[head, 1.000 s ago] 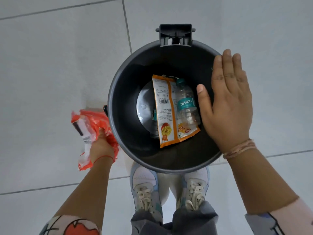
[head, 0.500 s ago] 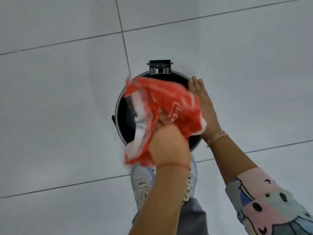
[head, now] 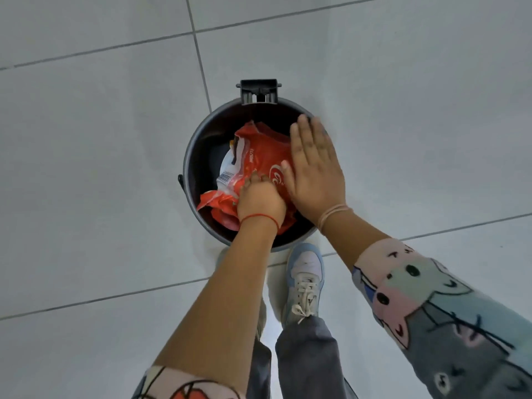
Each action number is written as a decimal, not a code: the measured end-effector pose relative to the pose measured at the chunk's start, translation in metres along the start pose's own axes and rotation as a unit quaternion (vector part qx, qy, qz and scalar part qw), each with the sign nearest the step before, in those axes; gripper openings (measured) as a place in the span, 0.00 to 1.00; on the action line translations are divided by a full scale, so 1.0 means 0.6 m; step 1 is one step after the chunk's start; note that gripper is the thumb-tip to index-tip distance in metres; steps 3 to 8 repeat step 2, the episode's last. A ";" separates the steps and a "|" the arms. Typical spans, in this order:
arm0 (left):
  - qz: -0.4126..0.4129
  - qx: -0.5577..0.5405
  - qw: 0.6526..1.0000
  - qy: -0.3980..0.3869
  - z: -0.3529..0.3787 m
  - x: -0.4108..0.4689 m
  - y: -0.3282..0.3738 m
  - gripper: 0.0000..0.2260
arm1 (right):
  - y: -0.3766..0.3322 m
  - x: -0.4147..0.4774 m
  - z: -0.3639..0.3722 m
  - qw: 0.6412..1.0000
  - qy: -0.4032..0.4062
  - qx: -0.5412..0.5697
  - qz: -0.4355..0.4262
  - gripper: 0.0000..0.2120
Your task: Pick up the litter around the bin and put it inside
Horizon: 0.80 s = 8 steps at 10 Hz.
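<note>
A round dark grey bin stands open on the floor in front of my feet. A crumpled red and white plastic wrapper lies inside its mouth and covers most of what is below. My left hand reaches into the bin from the near side, with its fingers closed on the wrapper's near edge. My right hand is flat with fingers together, resting over the bin's right rim and the wrapper's right side. It holds nothing.
A black hinge bracket sticks out at the bin's far rim. My right shoe stands just behind the bin. Pale grey floor tiles with thin joints surround the bin.
My left hand lifted the red wrapper from the floor left of the bin, carried it over the opening and lowered it inside. The bottle and orange packet are now covered. My right hand stayed at the right rim.
</note>
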<state>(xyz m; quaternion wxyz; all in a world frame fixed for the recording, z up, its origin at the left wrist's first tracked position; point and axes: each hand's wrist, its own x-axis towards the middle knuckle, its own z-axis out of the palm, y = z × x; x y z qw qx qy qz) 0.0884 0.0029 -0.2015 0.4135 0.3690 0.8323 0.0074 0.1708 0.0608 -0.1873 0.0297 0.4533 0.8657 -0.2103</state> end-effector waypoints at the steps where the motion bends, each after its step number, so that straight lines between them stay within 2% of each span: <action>1: 0.064 -0.039 0.989 0.126 -0.042 -0.027 0.001 0.20 | -0.005 -0.005 -0.024 0.997 -0.036 -0.052 -0.035 0.27; 2: 0.138 0.013 0.964 0.228 -0.097 -0.055 0.011 0.22 | -0.046 -0.007 -0.073 1.000 -0.006 -0.003 0.015 0.27; 8: 0.138 0.013 0.964 0.228 -0.097 -0.055 0.011 0.22 | -0.046 -0.007 -0.073 1.000 -0.006 -0.003 0.015 0.27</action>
